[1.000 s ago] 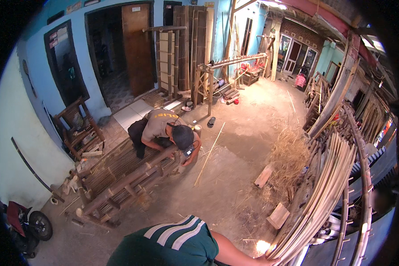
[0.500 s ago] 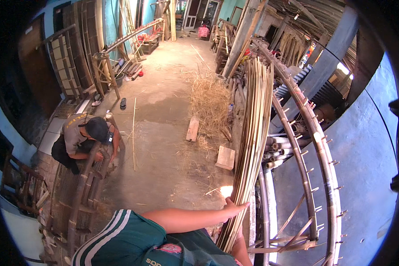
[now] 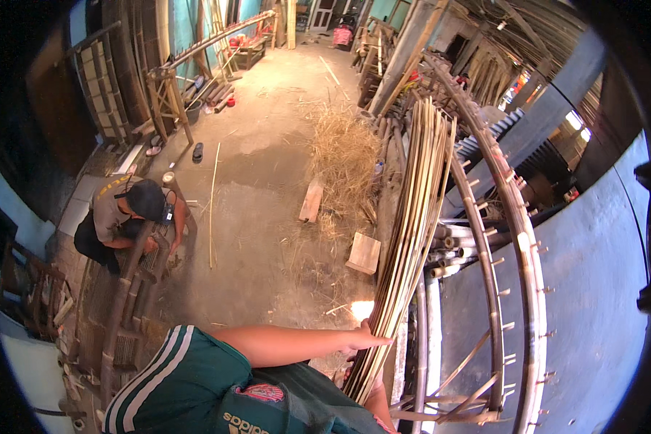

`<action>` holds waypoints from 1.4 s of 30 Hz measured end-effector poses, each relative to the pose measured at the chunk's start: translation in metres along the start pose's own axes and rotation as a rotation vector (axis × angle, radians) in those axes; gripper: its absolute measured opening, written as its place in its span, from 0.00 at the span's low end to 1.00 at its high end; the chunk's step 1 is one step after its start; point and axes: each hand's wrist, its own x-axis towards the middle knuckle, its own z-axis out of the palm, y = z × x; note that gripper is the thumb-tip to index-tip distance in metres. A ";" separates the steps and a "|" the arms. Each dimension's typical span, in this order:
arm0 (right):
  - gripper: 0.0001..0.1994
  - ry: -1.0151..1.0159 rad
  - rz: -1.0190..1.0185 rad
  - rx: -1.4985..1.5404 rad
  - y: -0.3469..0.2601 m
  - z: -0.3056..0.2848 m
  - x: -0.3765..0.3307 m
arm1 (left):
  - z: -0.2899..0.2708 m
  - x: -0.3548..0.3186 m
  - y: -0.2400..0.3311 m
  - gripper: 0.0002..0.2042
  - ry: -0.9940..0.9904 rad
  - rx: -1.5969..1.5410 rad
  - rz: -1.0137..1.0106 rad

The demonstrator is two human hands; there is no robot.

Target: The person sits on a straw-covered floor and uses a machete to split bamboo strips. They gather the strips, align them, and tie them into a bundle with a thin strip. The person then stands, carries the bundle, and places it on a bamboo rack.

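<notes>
We are pressing our left hand [image 3: 365,338], fingers together, against the bamboo strip bundle [image 3: 412,231]. Our right hand [image 3: 375,396] is sitting behind the bundle; we cannot tell its fingers.

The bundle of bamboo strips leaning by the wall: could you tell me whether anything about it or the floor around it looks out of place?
The bundle of bamboo strips stands neat, with the left hand on its lower end. On the floor, a heap of dry straw lies spread, two wooden offcuts sit loose, and one long thin stick lies alone near the crouching person.
</notes>
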 end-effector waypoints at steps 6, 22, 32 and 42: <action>0.41 -0.108 0.085 0.061 -0.034 0.025 0.074 | -0.140 0.001 0.029 0.44 -0.326 0.124 0.255; 0.35 -0.285 0.174 0.158 -0.127 0.219 0.303 | -0.538 0.023 0.071 0.36 -0.162 0.154 0.204; 0.37 -0.274 0.235 0.013 -0.288 0.312 0.535 | -0.844 0.140 -0.021 0.28 0.553 0.191 0.072; 0.34 -0.263 0.315 -0.190 -0.482 0.440 0.703 | -1.055 0.049 -0.160 0.18 1.282 -0.380 -0.357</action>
